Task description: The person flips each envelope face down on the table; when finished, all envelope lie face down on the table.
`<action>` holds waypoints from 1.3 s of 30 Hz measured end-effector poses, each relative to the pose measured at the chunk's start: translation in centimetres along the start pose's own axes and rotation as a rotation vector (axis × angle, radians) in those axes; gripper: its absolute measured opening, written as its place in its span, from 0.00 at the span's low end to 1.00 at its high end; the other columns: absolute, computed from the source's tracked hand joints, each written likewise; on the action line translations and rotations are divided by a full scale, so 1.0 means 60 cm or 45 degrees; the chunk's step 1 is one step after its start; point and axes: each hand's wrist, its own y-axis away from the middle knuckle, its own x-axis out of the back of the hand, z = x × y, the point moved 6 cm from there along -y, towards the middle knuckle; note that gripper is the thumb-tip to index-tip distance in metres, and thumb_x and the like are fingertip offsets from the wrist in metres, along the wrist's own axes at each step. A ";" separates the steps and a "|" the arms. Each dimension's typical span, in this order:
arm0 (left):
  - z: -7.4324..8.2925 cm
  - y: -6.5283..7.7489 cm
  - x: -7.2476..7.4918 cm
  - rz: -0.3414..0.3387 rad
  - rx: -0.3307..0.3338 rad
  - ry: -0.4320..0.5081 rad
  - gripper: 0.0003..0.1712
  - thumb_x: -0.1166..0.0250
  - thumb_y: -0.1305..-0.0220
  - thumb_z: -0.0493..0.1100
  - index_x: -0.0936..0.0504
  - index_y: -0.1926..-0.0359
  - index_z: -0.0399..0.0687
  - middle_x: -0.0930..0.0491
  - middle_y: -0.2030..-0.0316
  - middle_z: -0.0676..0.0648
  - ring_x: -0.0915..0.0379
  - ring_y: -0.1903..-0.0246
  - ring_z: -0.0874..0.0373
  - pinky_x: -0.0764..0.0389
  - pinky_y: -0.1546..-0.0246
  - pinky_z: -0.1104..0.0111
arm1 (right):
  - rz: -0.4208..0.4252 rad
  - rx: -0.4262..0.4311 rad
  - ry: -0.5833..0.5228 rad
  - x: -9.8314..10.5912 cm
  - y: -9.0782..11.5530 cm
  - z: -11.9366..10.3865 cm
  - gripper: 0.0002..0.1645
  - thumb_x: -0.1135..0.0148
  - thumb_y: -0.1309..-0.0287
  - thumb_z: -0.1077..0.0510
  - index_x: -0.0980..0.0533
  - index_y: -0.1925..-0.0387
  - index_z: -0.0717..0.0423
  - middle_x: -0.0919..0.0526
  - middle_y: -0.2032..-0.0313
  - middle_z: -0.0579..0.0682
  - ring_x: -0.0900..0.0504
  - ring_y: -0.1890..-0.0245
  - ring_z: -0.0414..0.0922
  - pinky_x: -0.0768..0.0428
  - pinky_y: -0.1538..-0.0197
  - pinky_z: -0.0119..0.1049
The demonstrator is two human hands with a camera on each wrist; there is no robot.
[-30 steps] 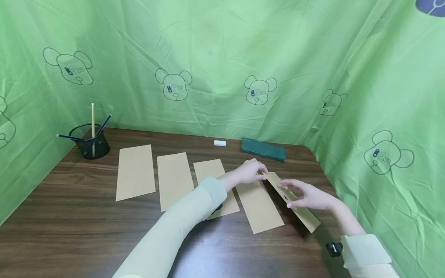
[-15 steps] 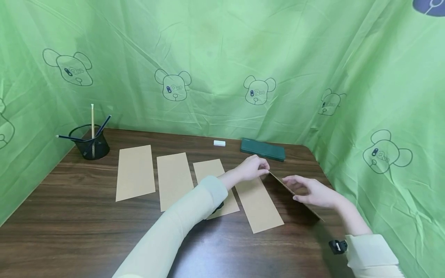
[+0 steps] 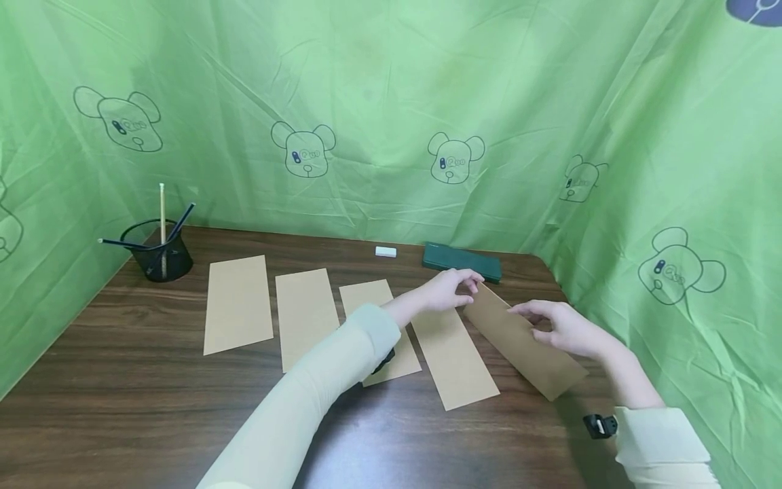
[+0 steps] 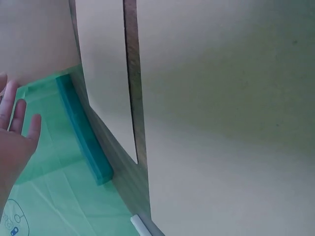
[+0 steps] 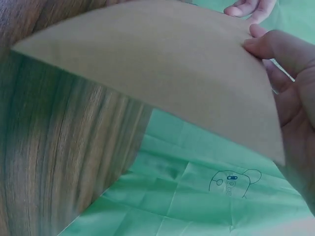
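In the head view, a brown card (image 3: 519, 339) is tilted up off the right end of a row of similar cards, its plain face shaded. My left hand (image 3: 449, 291) pinches its far corner; straight outer fingers of my left hand (image 4: 17, 118) show in the left wrist view. My right hand (image 3: 565, 329) holds the card's long right edge, thumb on one side. The right wrist view shows the card (image 5: 162, 69) slightly bowed, with my right hand (image 5: 295, 73) at its edge. Four-sided flat cards lie to the left, the nearest being a brown card (image 3: 461, 363).
More brown cards (image 3: 238, 305) lie leftward on the dark wooden table (image 3: 153, 394). A black mesh pencil cup (image 3: 161, 258) with several pencils stands at the back left. A white eraser (image 3: 385, 251) and a green case (image 3: 462, 262) lie near the green curtain (image 3: 379, 88).
The card at the right has swung from tilted, through edge-on, to showing its other face. Both hands have shifted slightly away from me, the right hand also rightward. The dark mark seen earlier is hidden.
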 end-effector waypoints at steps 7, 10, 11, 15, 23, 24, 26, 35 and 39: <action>-0.007 0.000 -0.019 -0.078 -0.002 -0.010 0.38 0.36 0.39 0.38 0.42 0.31 0.50 0.23 0.44 0.53 0.39 0.36 0.58 0.46 0.32 0.65 | 0.031 -0.099 0.081 0.001 0.000 0.014 0.30 0.35 0.55 0.74 0.25 0.47 0.58 0.18 0.53 0.49 0.22 0.57 0.44 0.22 0.55 0.37; -0.010 0.005 -0.033 -0.148 0.007 -0.072 0.42 0.33 0.42 0.39 0.43 0.30 0.51 0.28 0.39 0.54 0.43 0.34 0.57 0.46 0.32 0.62 | 0.015 -0.165 0.095 -0.001 0.004 0.021 0.30 0.34 0.54 0.72 0.25 0.46 0.57 0.18 0.54 0.51 0.22 0.55 0.47 0.23 0.53 0.41; -0.010 0.009 -0.038 -0.179 0.012 -0.097 0.43 0.32 0.43 0.39 0.44 0.30 0.51 0.29 0.38 0.54 0.44 0.34 0.56 0.47 0.32 0.61 | 0.012 -0.182 0.108 -0.002 0.006 0.024 0.30 0.34 0.54 0.71 0.25 0.46 0.56 0.19 0.54 0.51 0.22 0.54 0.49 0.23 0.53 0.43; -0.011 0.028 -0.054 -0.300 0.066 -0.158 0.48 0.28 0.48 0.42 0.45 0.29 0.52 0.36 0.33 0.54 0.48 0.33 0.55 0.46 0.34 0.56 | 0.027 -0.237 0.139 -0.008 0.015 0.039 0.30 0.30 0.55 0.67 0.24 0.46 0.55 0.19 0.56 0.52 0.23 0.57 0.48 0.24 0.57 0.41; -0.014 0.048 -0.071 -0.393 0.112 -0.215 0.54 0.26 0.52 0.50 0.47 0.28 0.52 0.38 0.32 0.51 0.51 0.32 0.54 0.48 0.33 0.53 | 0.040 -0.276 0.006 -0.042 0.032 0.082 0.36 0.24 0.59 0.56 0.26 0.44 0.57 0.21 0.55 0.51 0.28 0.65 0.41 0.27 0.63 0.32; -0.016 0.049 -0.073 -0.396 0.118 -0.208 0.54 0.26 0.52 0.51 0.47 0.28 0.52 0.38 0.32 0.51 0.51 0.32 0.53 0.50 0.32 0.50 | 0.037 -0.273 -0.017 -0.046 0.035 0.086 0.37 0.24 0.59 0.56 0.27 0.44 0.58 0.21 0.55 0.51 0.28 0.65 0.41 0.27 0.63 0.32; -0.020 0.050 -0.079 -0.397 0.127 -0.210 0.54 0.26 0.53 0.52 0.46 0.28 0.53 0.38 0.32 0.51 0.52 0.31 0.52 0.51 0.32 0.48 | 0.026 -0.261 -0.046 -0.056 0.040 0.094 0.38 0.24 0.58 0.55 0.28 0.43 0.60 0.21 0.56 0.50 0.28 0.64 0.42 0.28 0.63 0.32; -0.036 0.056 -0.095 -0.448 0.173 -0.250 0.53 0.27 0.53 0.57 0.44 0.29 0.56 0.39 0.32 0.51 0.55 0.30 0.46 0.53 0.31 0.53 | -0.080 -0.280 -0.123 -0.092 0.059 0.128 0.40 0.25 0.57 0.54 0.30 0.42 0.61 0.22 0.60 0.50 0.27 0.63 0.45 0.27 0.64 0.35; -0.034 0.055 -0.093 -0.448 0.151 -0.274 0.53 0.27 0.54 0.58 0.43 0.30 0.55 0.37 0.33 0.53 0.50 0.33 0.51 0.50 0.33 0.56 | -0.097 -0.223 -0.136 -0.098 0.058 0.137 0.39 0.25 0.57 0.55 0.30 0.43 0.62 0.23 0.62 0.50 0.27 0.66 0.45 0.28 0.65 0.34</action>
